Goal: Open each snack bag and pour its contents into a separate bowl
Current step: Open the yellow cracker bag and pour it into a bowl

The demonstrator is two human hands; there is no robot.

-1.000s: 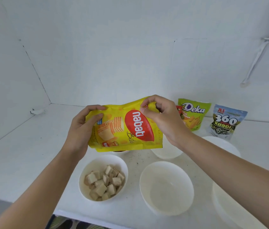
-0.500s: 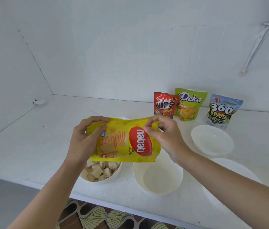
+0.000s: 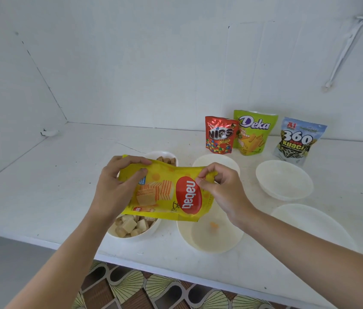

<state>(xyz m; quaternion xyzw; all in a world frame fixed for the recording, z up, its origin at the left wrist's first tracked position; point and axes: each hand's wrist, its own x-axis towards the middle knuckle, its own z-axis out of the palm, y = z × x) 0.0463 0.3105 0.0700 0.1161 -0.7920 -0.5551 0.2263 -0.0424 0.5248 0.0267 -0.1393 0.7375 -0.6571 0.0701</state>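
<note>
While held: one bag (image 3: 167, 192), three standing.

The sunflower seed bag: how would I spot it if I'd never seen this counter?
Look along the back wall of the white counter, where three snack bags stand upright in a row. The sunflower seed bag is the rightmost one, beside the green bag. Alone among them, it is pale blue with a big "360" on its front.

both hands (image 3: 111, 188) (image 3: 225, 192) pinch a yellow nabati bag (image 3: 167, 192) above white bowls (image 3: 209, 237).
</note>
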